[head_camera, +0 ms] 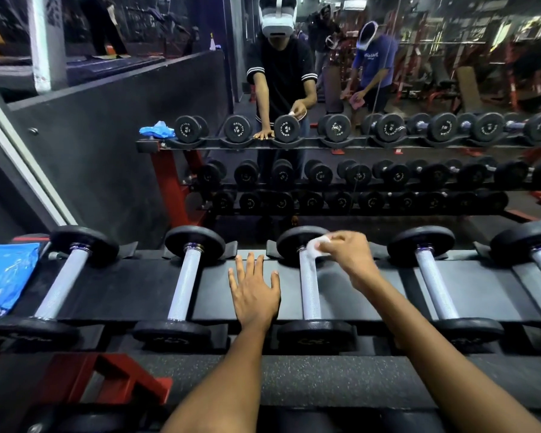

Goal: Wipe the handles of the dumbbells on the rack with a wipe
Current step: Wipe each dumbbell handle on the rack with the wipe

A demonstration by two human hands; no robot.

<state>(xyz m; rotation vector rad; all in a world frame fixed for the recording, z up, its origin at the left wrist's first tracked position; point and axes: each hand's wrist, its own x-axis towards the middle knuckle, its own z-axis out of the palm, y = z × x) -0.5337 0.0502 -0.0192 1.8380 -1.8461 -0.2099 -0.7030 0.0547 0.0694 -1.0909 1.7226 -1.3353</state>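
— Dumbbells (310, 285) lined along the rack's (138, 292) top shelf, handles running from front edge to back edge. Which one under the wipe?

— Third from the shelf's left end. Wipe (315, 249) white, crumpled, pressed onto the far end of that handle (310, 292), just beside the back weight plate.

— Held how?

— Pinched by right hand (345, 256), fingers curled round the cloth and over the handle's top. Forearm slanting in from the lower right.

— And left hand (255, 292)?

— Flat on the shelf pad, palm down, fingers straight and spread, holding nothing. Resting between the second and third dumbbells, near the front edge, fingertips toward the back edge. Not touching either handle.

— Anything else on the shelf?

— Blue packet (3, 282) at the left end, beside the first dumbbell. Handles elsewhere bare and pale, knurled.

— Beyond the back edge?

— Mirror (294, 89) showing the same rack, both hands and the blue packet in reflection. Another person (372, 64) in a blue shirt reflected farther right, holding a pink cloth.
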